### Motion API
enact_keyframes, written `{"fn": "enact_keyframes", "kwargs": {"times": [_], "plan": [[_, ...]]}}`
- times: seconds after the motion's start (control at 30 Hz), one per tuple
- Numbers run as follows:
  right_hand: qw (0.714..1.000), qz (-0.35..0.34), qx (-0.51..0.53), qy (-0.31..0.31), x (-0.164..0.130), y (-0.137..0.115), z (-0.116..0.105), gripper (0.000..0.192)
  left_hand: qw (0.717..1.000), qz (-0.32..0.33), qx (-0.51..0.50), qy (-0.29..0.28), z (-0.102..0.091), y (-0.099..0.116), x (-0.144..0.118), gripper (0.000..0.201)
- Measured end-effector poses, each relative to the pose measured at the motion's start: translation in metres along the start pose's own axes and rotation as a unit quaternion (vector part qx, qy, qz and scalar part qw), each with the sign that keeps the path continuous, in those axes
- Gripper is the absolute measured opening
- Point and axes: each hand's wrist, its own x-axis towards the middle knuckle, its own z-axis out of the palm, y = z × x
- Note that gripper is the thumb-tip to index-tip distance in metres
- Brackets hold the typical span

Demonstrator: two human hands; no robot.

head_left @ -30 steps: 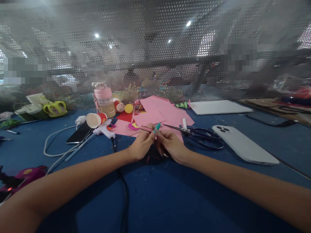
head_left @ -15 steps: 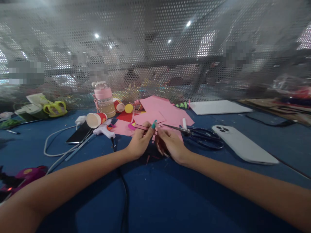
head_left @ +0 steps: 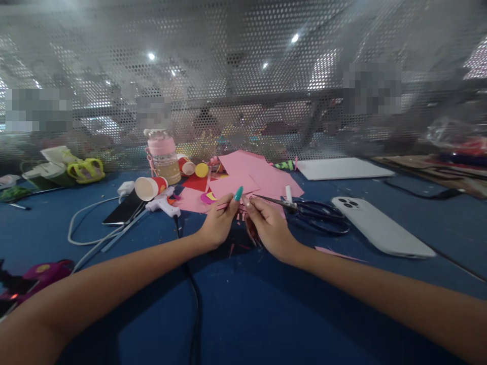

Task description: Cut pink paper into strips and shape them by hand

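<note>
— And into the middle of the blue table [head_left: 228, 314] now! Hard to make out just there?

— Very! Tucked low between the palms, a glossy reddish-brown shape [head_left: 251, 230], half covered by the right hand [head_left: 272, 228]; impossible to tell what. Curled out of sight too, several fingertips of both hands.

— Cut off elsewhere?

— Yes: at the left edge, a purple object [head_left: 41, 276], sliced by the border. Behind the right forearm [head_left: 357, 284], a pink sliver [head_left: 338, 253], partly covered. Beneath the tipped paper cup [head_left: 152, 188] and the white glue gun [head_left: 165, 205], a black phone [head_left: 122, 210], only partly showing. Behind everything, a perforated screen [head_left: 236, 76], with blurred shapes beyond.

— To the fingers, then! Left hand [head_left: 218, 223]?

— Closed to a pinch, thumb up with a teal nail [head_left: 238, 193], gripping a thin pink strip [head_left: 242, 208] against the bent index finger.

— And the right?

— Thumb and index close together as well, pinching the same strip from the other side, as far as visible; lower fingers folded under, hard to separate from the brown gloss.

— Whereabouts, exactly, that strip?

— Held up between both hands, just in front of the pink sheets [head_left: 247, 172], with small pink snippets [head_left: 241, 216] showing below. Near on the right, blades pointing toward the right fingers, dark-handled scissors [head_left: 323, 215]; further right, a white phone [head_left: 380, 228], lying camera side up.
</note>
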Motion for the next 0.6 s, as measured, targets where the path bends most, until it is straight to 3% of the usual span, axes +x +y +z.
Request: {"fn": "enact_keyframes", "kwargs": {"times": [0.3, 0.6], "plan": [[1.000, -0.011, -0.010, -0.017, -0.0001, 0.0028, 0.0000, 0.041, 0.999, 0.009, 0.032, 0.014, -0.0017, -0.0023, -0.0001, 0.033], [0.999, -0.026, -0.023, -0.032, -0.0002, 0.0011, -0.0005, 0.040, 0.999, -0.021, -0.021, 0.023, -0.0013, 0.0000, 0.0020, 0.037]]}}
